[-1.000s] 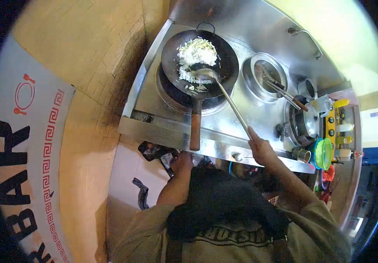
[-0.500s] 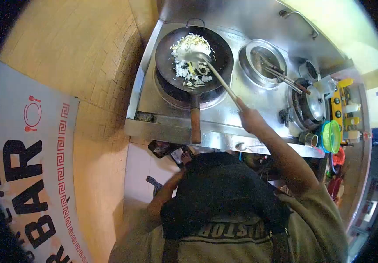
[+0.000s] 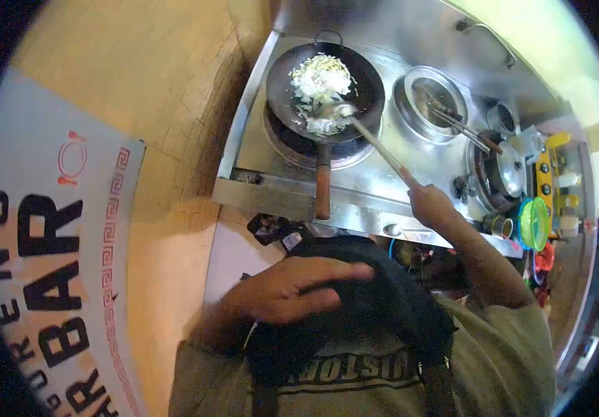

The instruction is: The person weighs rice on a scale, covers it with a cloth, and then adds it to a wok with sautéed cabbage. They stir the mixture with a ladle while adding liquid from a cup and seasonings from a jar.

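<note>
My right hand [image 3: 431, 206] is closed around the wooden end of a long-handled wok ladle [image 3: 376, 142]. The ladle's metal head rests in a dark wok [image 3: 282, 97], at the near side of the food. White rice [image 3: 320, 75] with pale yellow bits lies heaped in the wok, and a smaller portion sits by the ladle head. The wok's wooden handle [image 3: 322, 187] points toward me, with no hand on it. In front of my chest, over the black apron [image 3: 355, 306], my left hand [image 3: 292, 286] is held with fingers stretched out, holding nothing.
Right of the wok, a metal pot [image 3: 410, 108] on the steel stove holds utensils. Farther right are a lidded pan [image 3: 508, 174] and a green basket [image 3: 534, 224]. A spoon [image 3: 393, 229] lies on the stove's front ledge. A lettered banner [image 3: 56, 243] hangs at left.
My left hand has risen from low at my side to in front of my chest. The ladle head has moved toward me in the wok, drawing some rice nearer. The view has shifted slightly.
</note>
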A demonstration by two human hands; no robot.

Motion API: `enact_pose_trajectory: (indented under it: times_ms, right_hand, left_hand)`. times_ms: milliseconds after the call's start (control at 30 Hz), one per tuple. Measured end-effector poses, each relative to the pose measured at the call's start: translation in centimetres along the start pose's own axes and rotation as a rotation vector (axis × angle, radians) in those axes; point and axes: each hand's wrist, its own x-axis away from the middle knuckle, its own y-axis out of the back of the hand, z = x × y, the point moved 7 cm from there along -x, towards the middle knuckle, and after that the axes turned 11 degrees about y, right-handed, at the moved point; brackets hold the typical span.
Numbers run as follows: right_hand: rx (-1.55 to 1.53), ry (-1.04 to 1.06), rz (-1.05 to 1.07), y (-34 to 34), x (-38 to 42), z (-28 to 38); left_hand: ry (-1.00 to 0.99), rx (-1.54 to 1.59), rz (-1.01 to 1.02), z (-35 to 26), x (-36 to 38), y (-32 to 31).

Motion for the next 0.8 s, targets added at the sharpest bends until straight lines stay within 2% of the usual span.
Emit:
enact_pose_trajectory:
  times_ms: [33, 133, 200, 267, 300, 400, 433, 467, 500, 567, 600, 633, 667, 700, 733, 800]
  right_hand:
    - [-0.060, -0.078, -0.028, -0.5, -1.2, -0.7]
    - [-0.256, 0.030, -0.208, -1.3, -6.9, -1.0]
    - [-0.130, 0.046, -0.116, 0.3, -3.8, 0.0]
    - [0.008, 0.074, 0.003, 1.4, 0.1, -0.4]
    - [0.062, 0.045, -0.010, 0.7, -0.2, -1.9]
    - [-0.132, 0.067, -0.177, -1.4, -7.2, -4.6]
    - [-0.192, 0.044, -0.147, -1.9, -8.6, -4.4]
    - [-0.113, 0.077, -0.104, -1.6, -7.8, -3.8]
    - [-0.035, 0.102, -0.062, -0.3, -5.4, -3.0]
    - [0.058, 0.146, -0.007, 0.9, -1.3, -3.4]
    - [0.024, 0.112, -0.018, 0.8, -1.8, -4.3]
    - [-0.014, 0.067, -0.029, 0.1, -2.6, -5.3]
    - [-0.051, 0.020, -0.050, 0.0, -3.6, -6.3]
    - [-0.145, -0.022, -0.090, 0.4, -5.1, -5.8]
    - [-0.203, 0.026, -0.153, 1.5, -5.4, -5.8]
    - [-0.330, 0.115, -0.269, 3.4, -4.8, -5.4]
  left_hand:
    - [-0.182, 0.153, 0.095, -3.4, -0.4, -0.7]
    - [-0.558, 0.628, 0.353, -9.1, -1.8, -3.3]
    - [-0.679, 0.794, 0.361, -12.6, -2.1, -3.5]
    - [-0.771, 0.867, 0.333, -14.3, -2.6, -3.4]
    - [-0.848, 0.840, 0.339, -14.3, -3.4, -4.0]
    - [-1.050, 0.746, 0.356, -13.5, -6.7, -6.5]
    - [-1.039, 0.762, 0.332, -12.6, -7.3, -6.4]
    - [-1.027, 0.777, 0.308, -11.7, -7.9, -6.4]
    - [-0.941, 0.854, 0.260, -10.1, -8.4, -5.8]
    - [-0.663, 0.655, 0.099, -6.0, -8.0, -5.1]
    - [-0.466, 0.384, -0.016, -3.0, -7.0, -4.7]
    - [-0.267, 0.242, -0.046, 0.3, -6.3, -5.5]
    - [-0.154, 0.234, -0.045, 4.0, -5.4, -6.8]
    - [-0.031, 0.228, -0.139, 7.8, -4.0, -7.2]
    - [0.097, 0.213, -0.231, 10.3, -2.5, -6.8]
    - [0.106, 0.142, -0.350, 8.9, -0.1, -4.9]
